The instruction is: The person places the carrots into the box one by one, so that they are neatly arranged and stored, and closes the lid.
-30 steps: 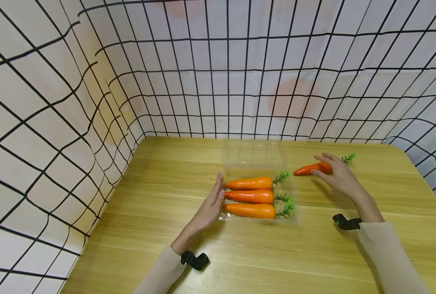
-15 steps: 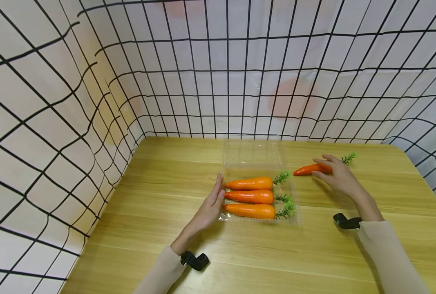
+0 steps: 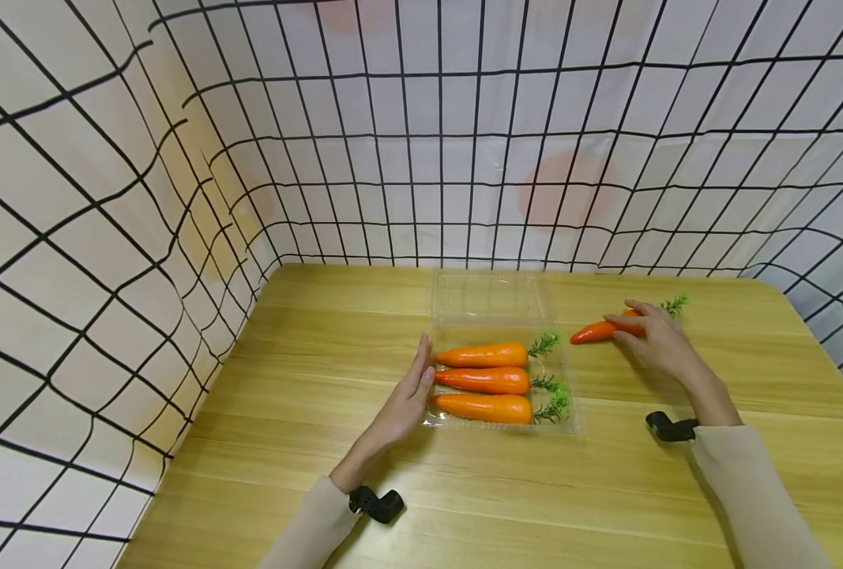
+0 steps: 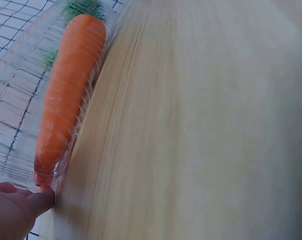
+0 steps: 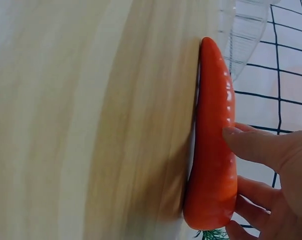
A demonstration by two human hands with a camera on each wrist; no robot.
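Loose carrot (image 3: 593,332) shifted slightly, pinched in right hand (image 3: 660,340)

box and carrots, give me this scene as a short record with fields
box: clear, on the table
lid: open, folded back on the far side
in box: three carrots, side by side, tips left, greens right
loose carrot: right of the box, tip toward it
left hand: straight fingers against the box's left end
right hand: grips the loose carrot between thumb and fingers
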